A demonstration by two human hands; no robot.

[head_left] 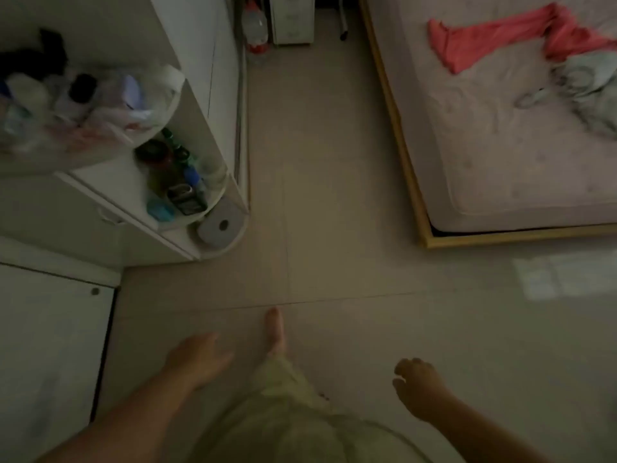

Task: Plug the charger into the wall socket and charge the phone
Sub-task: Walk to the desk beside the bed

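The room is dim and I look straight down at a tiled floor. My left hand hangs at the lower left with its fingers loosely apart and nothing in it. My right hand hangs at the lower right, fingers slightly curled, also holding nothing. One bare foot shows between them, above a pale garment. On the bed at the upper right lies a small white object with a looped cord; whether it is the charger I cannot tell. No phone or wall socket shows.
A white corner shelf unit stands at the left, holding bottles, a plastic bag of items and a grey box. A wood-framed bed with pink cloth fills the upper right. A water bottle stands at the far wall.
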